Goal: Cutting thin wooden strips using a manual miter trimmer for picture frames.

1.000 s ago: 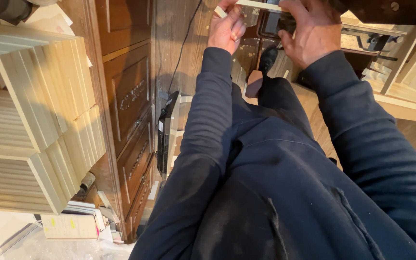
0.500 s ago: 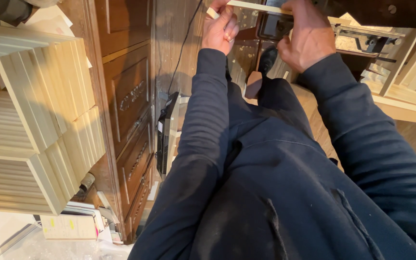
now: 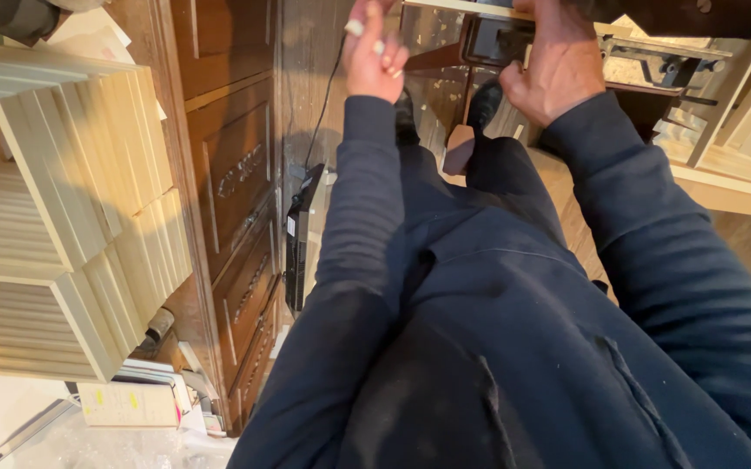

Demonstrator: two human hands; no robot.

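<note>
Our left hand (image 3: 374, 56) fingers pinch a small white piece (image 3: 355, 27); right hand (image 3: 558, 65) fingers grip a pale wood strip (image 3: 471, 7) w/ a black tool (image 3: 497, 39) just below.

Left hand (image 3: 374, 61) and right hand (image 3: 553, 74) at top, apart, over floor (image 3: 315, 52). Small stick (image 3: 355, 27) in left fingers. Right hand against box (image 3: 497, 39) under board (image 3: 471, 7). Shoes (image 3: 482, 104) below hands. Cabinet (image 3: 232, 182) left of legs; stacked frames (image 3: 54, 200) farther left. Cable (image 3: 328, 95) down to flat device (image 3: 299, 239) beside cabinet. More frames (image 3: 740, 113) at right.

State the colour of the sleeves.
Dark navy sleeves, clearest in the head view.
</note>
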